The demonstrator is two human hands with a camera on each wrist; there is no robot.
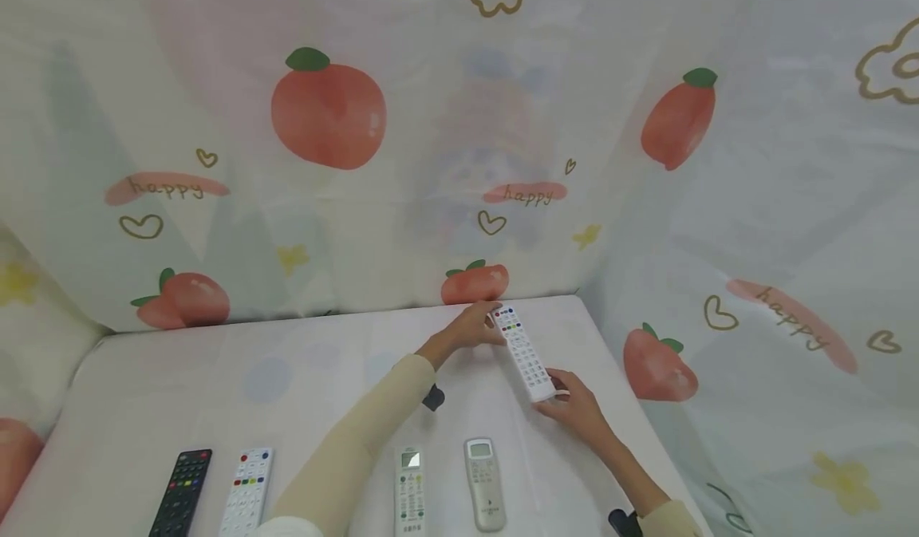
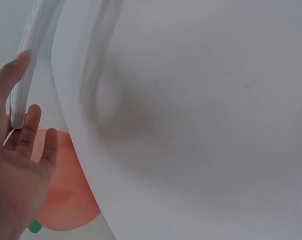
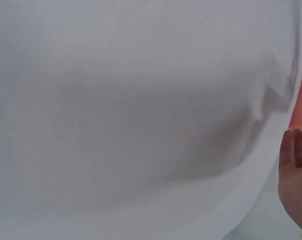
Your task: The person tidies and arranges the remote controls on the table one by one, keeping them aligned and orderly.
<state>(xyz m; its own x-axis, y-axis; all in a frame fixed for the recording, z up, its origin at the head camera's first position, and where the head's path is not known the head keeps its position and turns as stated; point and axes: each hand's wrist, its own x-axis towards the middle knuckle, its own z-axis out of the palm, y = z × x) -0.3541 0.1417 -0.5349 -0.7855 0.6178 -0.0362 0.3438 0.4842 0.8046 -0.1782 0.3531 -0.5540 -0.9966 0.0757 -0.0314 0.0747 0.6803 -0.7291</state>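
A white remote control (image 1: 526, 355) with dark and coloured buttons is held above the right part of the table, slanting in the head view. My left hand (image 1: 474, 326) pinches its far end. In the left wrist view the thumb of the left hand (image 2: 18, 165) lies along the edge of the white remote (image 2: 28, 75), with fingers at its end. My right hand (image 1: 577, 409) holds the near end between thumb and fingers. The right wrist view shows only part of the right hand (image 3: 295, 185) at its edge; the remote is out of sight there.
On the white-covered table (image 1: 323, 409) lie a black remote (image 1: 181, 493), another white remote (image 1: 247, 491), a slim remote with a small screen (image 1: 411, 489) and a grey-beige remote (image 1: 485, 485). A fruit-patterned curtain (image 1: 402, 226) borders the back and right.
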